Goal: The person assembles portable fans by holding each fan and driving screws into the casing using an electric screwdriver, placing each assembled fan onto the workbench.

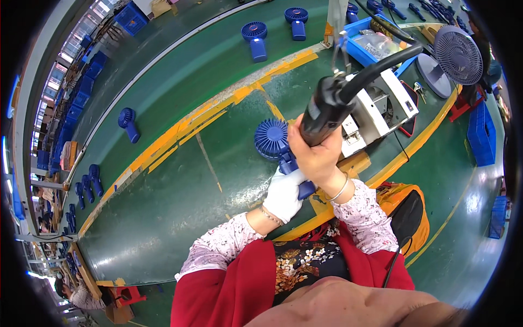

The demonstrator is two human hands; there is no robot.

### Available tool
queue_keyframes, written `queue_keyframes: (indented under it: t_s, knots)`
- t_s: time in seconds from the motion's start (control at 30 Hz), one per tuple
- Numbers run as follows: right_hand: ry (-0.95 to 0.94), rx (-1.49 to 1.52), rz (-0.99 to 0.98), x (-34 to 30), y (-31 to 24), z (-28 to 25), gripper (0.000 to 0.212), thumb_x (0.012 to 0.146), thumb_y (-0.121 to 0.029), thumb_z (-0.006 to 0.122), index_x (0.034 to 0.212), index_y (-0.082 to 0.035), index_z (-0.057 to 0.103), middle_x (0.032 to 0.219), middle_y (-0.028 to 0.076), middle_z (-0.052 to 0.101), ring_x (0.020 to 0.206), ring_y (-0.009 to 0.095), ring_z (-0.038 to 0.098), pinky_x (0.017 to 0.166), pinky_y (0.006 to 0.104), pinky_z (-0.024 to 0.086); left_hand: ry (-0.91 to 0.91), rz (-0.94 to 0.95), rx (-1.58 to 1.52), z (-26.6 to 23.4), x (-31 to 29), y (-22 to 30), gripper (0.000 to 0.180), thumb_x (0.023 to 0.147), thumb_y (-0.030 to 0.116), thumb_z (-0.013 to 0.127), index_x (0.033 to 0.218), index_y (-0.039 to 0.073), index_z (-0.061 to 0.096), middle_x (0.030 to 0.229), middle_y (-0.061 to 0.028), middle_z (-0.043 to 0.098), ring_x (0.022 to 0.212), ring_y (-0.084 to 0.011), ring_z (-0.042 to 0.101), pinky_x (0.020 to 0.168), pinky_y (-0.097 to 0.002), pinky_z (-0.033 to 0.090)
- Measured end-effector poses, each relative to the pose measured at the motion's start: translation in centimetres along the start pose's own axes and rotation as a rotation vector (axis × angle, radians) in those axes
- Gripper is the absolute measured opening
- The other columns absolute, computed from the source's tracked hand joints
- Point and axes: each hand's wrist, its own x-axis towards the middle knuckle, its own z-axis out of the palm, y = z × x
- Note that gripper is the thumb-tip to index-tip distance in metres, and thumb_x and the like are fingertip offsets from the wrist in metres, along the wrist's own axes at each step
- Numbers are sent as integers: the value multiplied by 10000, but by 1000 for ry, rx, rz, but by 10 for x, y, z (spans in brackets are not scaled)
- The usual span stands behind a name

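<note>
My left hand [283, 196], in a white glove, is closed around the handle of a blue handheld fan [271, 139]. The fan's round grille points away from me, over the green worktop [180, 212]. Bare, with a bracelet at the wrist, my right hand [320, 158] grips a black electric screwdriver [327, 109] with a thick cable. The screwdriver hangs from a metal hook and is held upright over the fan's handle. Its tip is hidden behind my right hand, so whether it touches the fan cannot be seen.
A white metal machine [384, 106] stands right of my hands, with keys [419, 91] and a larger grey-purple desk fan [458, 54] beyond. A blue bin [357, 30] holds plastic bags. Past the yellow-taped edge, several blue fans [254, 39] lie on a green belt [185, 71].
</note>
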Motion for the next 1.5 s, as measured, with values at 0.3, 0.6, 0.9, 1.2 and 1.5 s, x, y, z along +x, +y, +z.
queue_keyframes:
  t_s: [0.3,0.6,0.9,1.2,1.5]
  knots:
    - [-306,246,233,13,-1,-8,395,719,-88,765,1028,-12,532,799,37,633,681,83,586,639,255,490,-11,-671,-897,-8,2,6,181,783,-13,633,944,45,574,861,-102,606,762,-234,611,720,-356,514]
    - [-32,-120,-139,41,-15,-26,368,716,-84,769,973,-6,518,761,74,634,662,115,622,580,283,486,19,-970,-1605,-22,7,-3,211,810,49,595,1007,77,525,815,-28,534,719,-175,554,688,-323,482]
    - [156,-359,-211,67,-24,-27,383,743,-53,745,1048,25,527,791,86,650,679,136,635,616,266,499,-297,-679,-2068,-32,0,-13,364,686,144,642,1026,84,528,705,7,441,603,-134,430,548,-302,376]
    - [-7,141,3,20,-12,-6,482,835,73,593,1259,12,372,884,75,580,675,121,585,616,251,496,-47,-1004,-1661,-4,0,-6,289,803,-13,590,1073,53,508,911,-90,580,830,-240,602,763,-378,517]
    - [-106,309,35,4,-13,3,509,849,65,575,1286,13,318,936,88,565,735,138,582,680,273,496,-35,-868,-1457,0,-7,-7,262,801,-24,590,1061,-18,560,996,-119,625,881,-243,646,743,-365,546]
